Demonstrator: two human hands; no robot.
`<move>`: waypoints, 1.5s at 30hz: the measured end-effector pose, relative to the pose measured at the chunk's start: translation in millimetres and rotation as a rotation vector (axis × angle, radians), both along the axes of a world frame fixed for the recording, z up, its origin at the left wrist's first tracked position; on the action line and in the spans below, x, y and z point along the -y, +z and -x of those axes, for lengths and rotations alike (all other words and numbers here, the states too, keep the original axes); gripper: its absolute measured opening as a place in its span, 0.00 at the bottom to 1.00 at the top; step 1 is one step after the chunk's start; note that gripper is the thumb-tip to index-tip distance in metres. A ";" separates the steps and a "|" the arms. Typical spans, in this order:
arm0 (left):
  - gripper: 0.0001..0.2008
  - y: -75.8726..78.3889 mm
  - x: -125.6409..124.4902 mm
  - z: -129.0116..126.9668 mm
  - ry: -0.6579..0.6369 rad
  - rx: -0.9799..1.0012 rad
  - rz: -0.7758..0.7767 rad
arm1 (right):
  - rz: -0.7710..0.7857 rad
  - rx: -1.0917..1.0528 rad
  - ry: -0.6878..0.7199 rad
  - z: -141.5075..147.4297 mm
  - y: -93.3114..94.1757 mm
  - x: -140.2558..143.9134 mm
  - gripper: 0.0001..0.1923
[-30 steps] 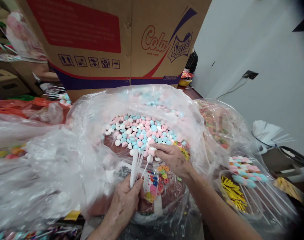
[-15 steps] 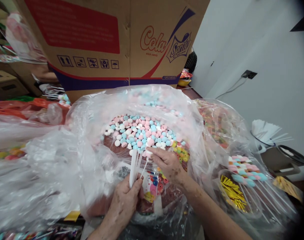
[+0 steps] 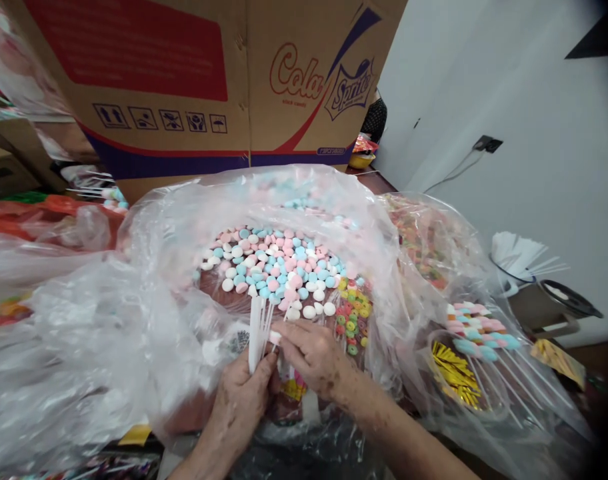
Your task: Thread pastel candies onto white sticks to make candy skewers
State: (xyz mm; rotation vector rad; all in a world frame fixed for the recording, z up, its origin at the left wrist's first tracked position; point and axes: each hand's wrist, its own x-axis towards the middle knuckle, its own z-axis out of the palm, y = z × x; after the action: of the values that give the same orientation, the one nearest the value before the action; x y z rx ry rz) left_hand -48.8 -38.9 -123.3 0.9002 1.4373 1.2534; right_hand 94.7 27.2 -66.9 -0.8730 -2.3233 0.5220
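Observation:
My left hand (image 3: 247,387) is closed around a bundle of white sticks (image 3: 259,327) that point up and away from me. My right hand (image 3: 311,357) pinches a small pale marshmallow (image 3: 275,338) right beside the bundle, at one of the thin sticks. That stick's tip is hidden by the marshmallow and my fingers. Beyond both hands, a loose pile of pink, blue and white marshmallows (image 3: 284,263) spills from a clear plastic bag (image 3: 184,200). Ring-shaped gummies in yellow, green and red (image 3: 354,313) lie just right of my right hand.
A large cardboard box (image 3: 174,73) stands behind the bag. On the right are finished marshmallow skewers (image 3: 479,330), a tub of gold twist ties (image 3: 457,373), and a container (image 3: 544,307) with white sticks (image 3: 519,257). Crumpled plastic (image 3: 69,360) covers the left. Another person's arm (image 3: 67,140) shows far left.
My right hand has come down and left toward my left hand, bringing the marshmallow lower beside the sticks. The view has shifted slightly to the right.

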 end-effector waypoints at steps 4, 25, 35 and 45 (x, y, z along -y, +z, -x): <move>0.20 9.3 0.9 0.8 -0.026 0.023 0.036 | 0.011 0.073 0.098 -3.7 8.8 6.1 0.17; 0.19 32.2 2.0 0.8 -0.108 -0.022 0.175 | 0.088 0.641 -0.284 -92.1 16.0 -61.3 0.12; 0.21 32.1 0.3 -0.9 -0.084 -0.050 0.142 | 0.090 0.695 -0.257 -88.3 0.0 -64.3 0.13; 0.19 23.6 2.4 -1.4 -0.125 -0.015 0.113 | 0.200 0.236 -0.371 -73.9 3.4 -51.5 0.05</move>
State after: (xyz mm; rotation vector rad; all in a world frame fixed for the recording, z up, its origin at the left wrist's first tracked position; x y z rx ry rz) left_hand -47.4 -41.3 -99.8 0.9100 1.4269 1.0649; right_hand 168.6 78.7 -63.5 -1.4952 -2.2584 0.5173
